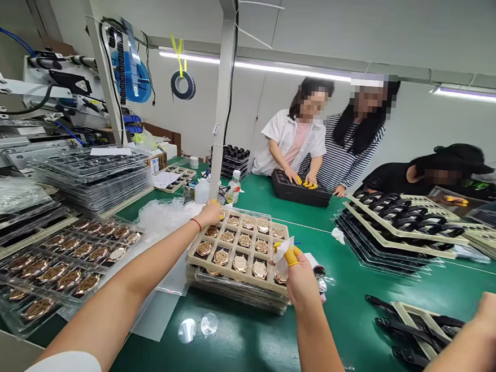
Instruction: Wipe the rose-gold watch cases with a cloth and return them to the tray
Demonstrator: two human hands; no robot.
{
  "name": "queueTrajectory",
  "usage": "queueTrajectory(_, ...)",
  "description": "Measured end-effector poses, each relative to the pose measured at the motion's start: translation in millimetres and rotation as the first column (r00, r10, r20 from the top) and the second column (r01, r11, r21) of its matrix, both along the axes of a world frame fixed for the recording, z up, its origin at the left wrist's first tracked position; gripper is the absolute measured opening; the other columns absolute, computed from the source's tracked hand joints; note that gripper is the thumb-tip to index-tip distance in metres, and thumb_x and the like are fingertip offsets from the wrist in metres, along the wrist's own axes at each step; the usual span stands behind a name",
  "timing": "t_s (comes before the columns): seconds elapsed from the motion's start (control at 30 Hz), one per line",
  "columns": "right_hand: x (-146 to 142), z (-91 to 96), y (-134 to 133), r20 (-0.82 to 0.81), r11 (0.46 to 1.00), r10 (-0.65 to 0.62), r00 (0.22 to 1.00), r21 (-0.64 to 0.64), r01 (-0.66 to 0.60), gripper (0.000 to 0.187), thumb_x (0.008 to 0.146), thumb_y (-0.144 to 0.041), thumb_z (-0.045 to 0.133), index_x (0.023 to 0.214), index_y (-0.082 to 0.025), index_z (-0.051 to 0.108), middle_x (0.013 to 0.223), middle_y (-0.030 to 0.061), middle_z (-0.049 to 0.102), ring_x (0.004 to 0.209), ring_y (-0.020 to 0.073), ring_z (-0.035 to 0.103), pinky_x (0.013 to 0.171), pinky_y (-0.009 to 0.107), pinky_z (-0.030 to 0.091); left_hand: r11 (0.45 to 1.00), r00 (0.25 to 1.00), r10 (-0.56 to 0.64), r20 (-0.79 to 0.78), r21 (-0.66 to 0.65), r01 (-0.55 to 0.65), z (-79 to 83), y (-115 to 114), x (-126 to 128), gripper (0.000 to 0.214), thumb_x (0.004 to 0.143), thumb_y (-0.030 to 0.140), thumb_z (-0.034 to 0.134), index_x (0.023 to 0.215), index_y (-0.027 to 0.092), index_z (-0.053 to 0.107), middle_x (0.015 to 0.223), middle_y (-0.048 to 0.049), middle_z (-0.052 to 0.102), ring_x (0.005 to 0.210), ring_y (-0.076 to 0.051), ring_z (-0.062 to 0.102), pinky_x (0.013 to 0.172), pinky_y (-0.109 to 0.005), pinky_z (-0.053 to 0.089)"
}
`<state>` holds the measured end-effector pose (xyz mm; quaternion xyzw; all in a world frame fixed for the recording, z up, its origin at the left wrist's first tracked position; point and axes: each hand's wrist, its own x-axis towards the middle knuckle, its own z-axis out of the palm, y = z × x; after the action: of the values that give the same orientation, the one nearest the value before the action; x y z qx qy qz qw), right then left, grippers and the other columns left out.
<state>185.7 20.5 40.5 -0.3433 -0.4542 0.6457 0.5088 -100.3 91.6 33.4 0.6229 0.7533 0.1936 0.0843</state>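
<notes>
A beige compartment tray [242, 273] tops a stack of trays in front of me, holding rose-gold watch cases [240, 263] in its pockets. At its far left corner my left hand [209, 214], with yellow finger cots, has its fingers curled; their grip is mostly hidden. My right hand [300, 274] is closed on a crumpled white wipe [285, 250], over the tray's right side, with yellow cots on its fingers. Clear plastic trays [61, 272] of more watch cases lie to the left.
Two clear round discs [198, 327] lie on the green table [236, 355] near me. Stacked trays with black straps [398, 219] stand right. Another person's arm [469, 354] enters lower right. Co-workers [296, 135] stand opposite by a black tray [301, 192]. A post [223, 93] rises behind my tray.
</notes>
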Motion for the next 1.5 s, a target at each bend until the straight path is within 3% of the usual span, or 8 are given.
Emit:
queueTrajectory(0.43, 0.4, 3.3, -5.6, 0.130, 0.962, 0.113, 0.985, 0.235, -0.141, 0.025, 0.066, -0.030, 0.076, 0.087, -0.019, 0.070, 0.081, 0.0033, 0.070, 0.075, 0.0187, 0.064, 0.065, 0.028, 0.050, 0.967, 0.969, -0.248, -0.009, -0.056, 0.247, 18.3, 19.2, 32.1, 0.027, 0.091, 0.032, 0.057, 0.110, 0.013, 0.058, 0.106, -0.0068, 0.061, 0.089, -0.018, 0.062, 0.076, -0.036, 0.054)
queueTrajectory(0.63, 1.6, -5.5, 5.2, 0.125, 0.935, -0.005, 0.992, 0.353, -0.040, 0.016, 0.073, -0.034, 0.070, 0.083, -0.022, 0.073, 0.079, 0.0032, 0.070, 0.071, 0.0180, 0.062, 0.065, 0.029, 0.049, 0.941, 0.944, -0.324, 0.062, 0.122, 0.315, 21.4, -23.6, 61.0, 0.015, 0.088, 0.026, 0.058, 0.092, 0.011, 0.059, 0.093, -0.0068, 0.063, 0.083, -0.018, 0.060, 0.075, -0.033, 0.050)
queueTrajectory(0.87, 0.5, -6.6, -0.6, 0.224, 0.821, -0.169, 0.960, 0.570, 0.012, 0.018, 0.078, -0.027, 0.066, 0.095, -0.028, 0.072, 0.100, 0.0037, 0.066, 0.100, 0.0217, 0.058, 0.092, 0.038, 0.044, 0.794, 0.769, -0.601, 0.218, 0.268, 0.546, 9.9, -105.8, 131.7, 0.015, 0.093, 0.027, 0.043, 0.093, 0.018, 0.054, 0.089, -0.0028, 0.062, 0.075, -0.016, 0.056, 0.067, -0.025, 0.044)
queueTrajectory(1.07, -2.3, -10.8, -10.0, 0.357, 0.716, -0.286, 0.889, 0.696, -0.049, 0.018, 0.081, -0.021, 0.062, 0.095, -0.027, 0.072, 0.095, 0.0058, 0.065, 0.095, 0.0234, 0.055, 0.086, 0.038, 0.042, 0.741, 0.683, -0.671, 0.288, 0.290, 0.606, 7.8, -107.2, 121.6, 0.022, 0.095, 0.025, 0.038, 0.095, 0.017, 0.058, 0.083, -0.0028, 0.063, 0.073, -0.016, 0.056, 0.066, -0.024, 0.045)
queueTrajectory(1.2, -19.3, -25.0, -5.6, 0.113, 0.868, -0.167, 0.979, 0.489, 0.092, 0.010, 0.076, -0.031, 0.069, 0.080, -0.022, 0.071, 0.083, 0.0038, 0.066, 0.083, 0.0214, 0.056, 0.078, 0.035, 0.044, 0.757, 0.815, -0.557, -0.162, 0.306, 0.578, -0.6, -105.0, 118.9, 0.019, 0.091, 0.016, 0.044, 0.084, 0.016, 0.062, 0.076, -0.0050, 0.065, 0.068, -0.019, 0.057, 0.062, -0.027, 0.043)
queueTrajectory(1.33, -24.6, -28.0, 5.6, 0.044, 0.959, -0.033, 0.998, 0.283, 0.019, 0.022, 0.073, -0.041, 0.070, 0.079, -0.020, 0.069, 0.068, 0.0014, 0.066, 0.069, 0.0193, 0.059, 0.067, 0.032, 0.046, 0.636, 0.757, -0.460, -0.465, 0.422, 0.646, -7.2, -106.9, 124.9, 0.025, 0.089, 0.010, 0.042, 0.081, 0.016, 0.065, 0.073, -0.0080, 0.065, 0.067, -0.022, 0.058, 0.058, -0.030, 0.043)
queueTrajectory(1.43, -18.7, -22.8, 12.9, 0.031, 0.977, 0.037, 0.999, 0.208, -0.042, 0.025, 0.064, -0.041, 0.077, 0.070, -0.019, 0.068, 0.060, 0.0003, 0.063, 0.063, 0.0185, 0.059, 0.063, 0.031, 0.047, 0.509, 0.756, -0.571, -0.319, 0.585, 0.631, -6.5, -110.5, 127.7, 0.025, 0.092, 0.014, 0.041, 0.100, 0.018, 0.064, 0.087, -0.0083, 0.069, 0.076, -0.022, 0.062, 0.064, -0.030, 0.047)
queueTrajectory(1.5, -13.2, -17.8, 14.3, -0.006, 0.982, 0.041, 0.999, 0.182, -0.039, 0.026, 0.063, -0.042, 0.078, 0.068, -0.019, 0.067, 0.057, -0.0007, 0.061, 0.060, 0.0169, 0.058, 0.063, 0.031, 0.047, 0.537, 0.739, -0.672, -0.047, 0.655, 0.531, -3.7, -113.6, 128.2, 0.023, 0.093, 0.018, 0.043, 0.107, 0.020, 0.062, 0.093, -0.0070, 0.070, 0.081, -0.019, 0.064, 0.071, -0.028, 0.049)
